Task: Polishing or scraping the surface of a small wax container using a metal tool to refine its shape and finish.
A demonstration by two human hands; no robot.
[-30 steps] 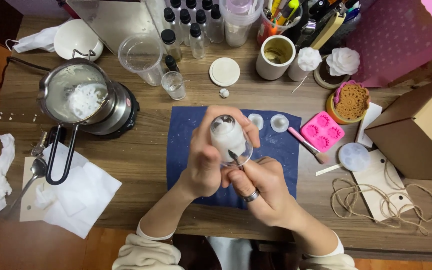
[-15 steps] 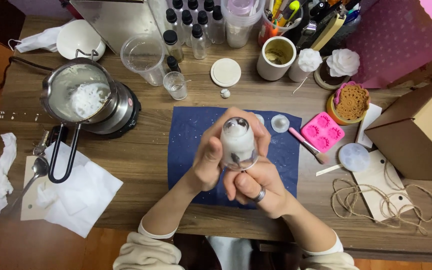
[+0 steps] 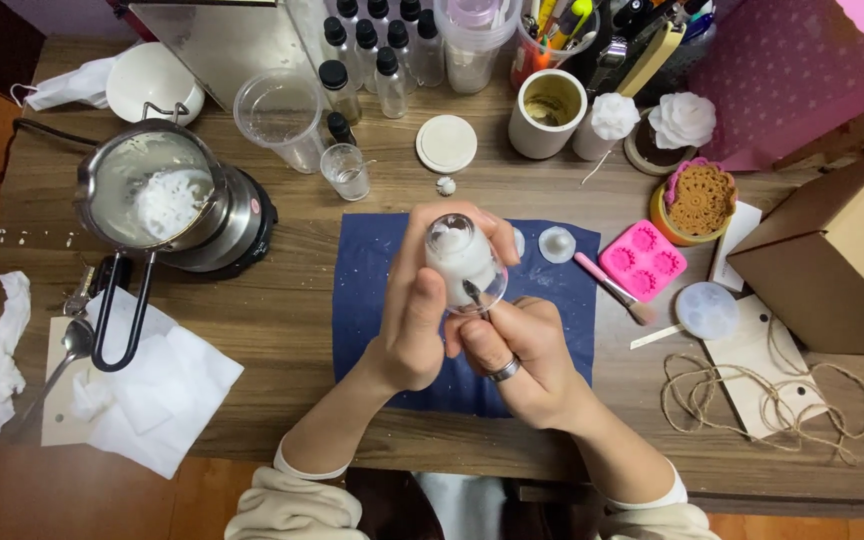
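My left hand (image 3: 414, 318) grips a small clear glass cup (image 3: 462, 262) coated with white wax, tilted over a dark blue mat (image 3: 367, 290). My right hand (image 3: 512, 352), with a ring on one finger, holds a thin metal tool (image 3: 473, 293) whose tip is inside the cup's mouth. Both hands are close together at the middle of the wooden table (image 3: 292, 330).
At left a metal pot (image 3: 152, 190) of white wax sits on a black hot plate, with a spoon (image 3: 70, 345) on white paper nearby. A pink mould (image 3: 644, 262), a brush (image 3: 610, 287), a cardboard box (image 3: 842, 260), twine (image 3: 752, 385), bottles and cups surround the mat.
The cup has turned in my left hand, its mouth now tipped down toward me. My right hand has shifted slightly, and the tool now works at the rim.
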